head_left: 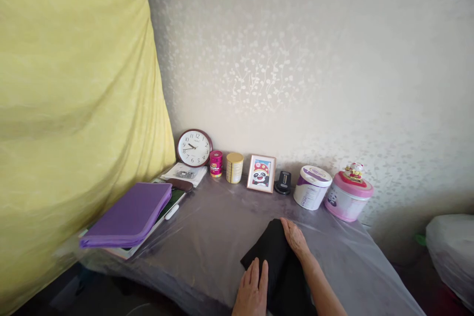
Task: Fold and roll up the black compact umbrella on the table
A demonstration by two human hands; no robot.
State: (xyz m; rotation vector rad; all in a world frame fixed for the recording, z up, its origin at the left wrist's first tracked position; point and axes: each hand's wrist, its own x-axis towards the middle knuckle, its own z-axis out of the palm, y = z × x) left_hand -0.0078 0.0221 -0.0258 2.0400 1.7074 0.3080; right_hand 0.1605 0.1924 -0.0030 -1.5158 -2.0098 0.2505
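A black cloth (276, 261), folded over, lies at the front of the table between my hands. My left hand (252, 289) rests on its lower left part, fingers stretched out and slightly apart. At the cloth's upper right edge is my right hand (295, 237), its fingers together and laid along the fabric; whether they pinch it is hidden. The underside of the cloth and my right thumb cannot be seen.
On the grey covered table (207, 237), a purple folder (129, 212) lies left. Along the wall stand a clock (194, 148), small tins, a framed panda picture (261, 174), a black holder (283, 182), a white tub (312, 188) and a pink tub (348, 197) bearing a figurine.
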